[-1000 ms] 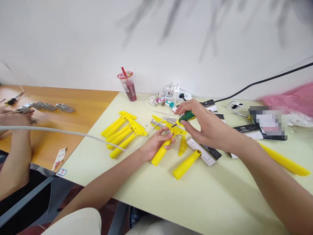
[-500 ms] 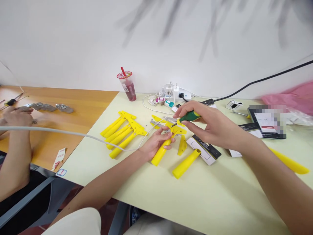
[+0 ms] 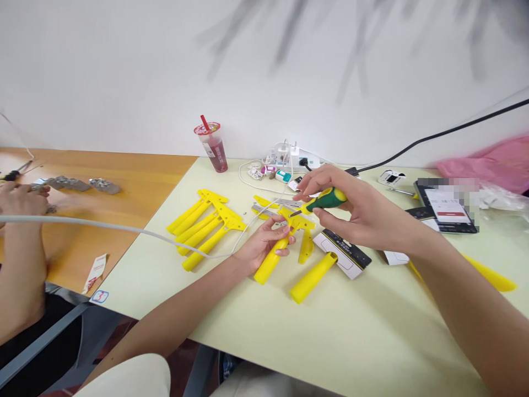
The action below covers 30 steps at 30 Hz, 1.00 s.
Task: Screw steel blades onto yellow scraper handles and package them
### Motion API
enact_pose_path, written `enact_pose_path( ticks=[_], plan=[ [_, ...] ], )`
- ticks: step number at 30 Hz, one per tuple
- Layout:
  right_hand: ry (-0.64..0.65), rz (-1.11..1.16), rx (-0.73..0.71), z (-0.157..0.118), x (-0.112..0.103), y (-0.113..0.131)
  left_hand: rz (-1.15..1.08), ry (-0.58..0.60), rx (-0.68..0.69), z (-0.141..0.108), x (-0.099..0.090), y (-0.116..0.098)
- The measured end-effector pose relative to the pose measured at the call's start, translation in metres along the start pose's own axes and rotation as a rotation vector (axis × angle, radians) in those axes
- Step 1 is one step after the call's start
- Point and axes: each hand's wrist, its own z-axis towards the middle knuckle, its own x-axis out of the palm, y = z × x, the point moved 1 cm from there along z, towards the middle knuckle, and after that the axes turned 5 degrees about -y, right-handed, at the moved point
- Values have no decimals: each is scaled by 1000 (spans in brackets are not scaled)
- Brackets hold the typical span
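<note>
My left hand (image 3: 270, 242) is closed around a yellow plastic scraper handle (image 3: 268, 267), its wide head pointing away from me. In my right hand (image 3: 351, 201) is a green and yellow screwdriver (image 3: 329, 199), held lightly by the fingers with its tip at the scraper's head. A loose yellow handle tube (image 3: 313, 278) lies to the right, one end on a black and white packaging card (image 3: 346, 252). Beside the held scraper rests a flat yellow plate (image 3: 306, 246). More yellow scrapers (image 3: 209, 226) lie in a row to the left. Behind my hands are metal blades (image 3: 285, 203).
A drink cup (image 3: 214, 149) with a red straw and a power strip (image 3: 295, 157) stand by the wall. A white cable (image 3: 165, 237) crosses in front. A tablet (image 3: 448, 207) lies right. At the wooden table (image 3: 136, 171), another person's hands (image 3: 22, 198) work.
My right hand has shifted its fingers on the screwdriver, showing more of its yellow and green handle. The view has moved slightly. My left hand keeps its hold on the scraper handle.
</note>
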Motion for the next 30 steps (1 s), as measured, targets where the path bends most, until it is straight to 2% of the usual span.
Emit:
enact_pose_path(
  ticks=[3, 9, 15, 23, 27, 30],
  plan=[
    [12, 36, -6, -1, -1, -1, 3, 1, -9, 0, 0, 1],
    [-59, 71, -1, 0, 4, -2, -1, 6, -13, 2, -3, 2],
    [-144, -134, -69, 1, 10, -1, 7, 10, -20, 0, 1, 0],
    [-204, -180, -60, 1, 14, -4, -28, 13, -25, 0, 2, -1],
    [-126, -79, 2, 3, 12, 0, -21, 3, -29, 0, 2, 0],
    [-73, -31, -46, 3, 10, 2, -3, 2, -40, 0, 1, 1]
  ],
)
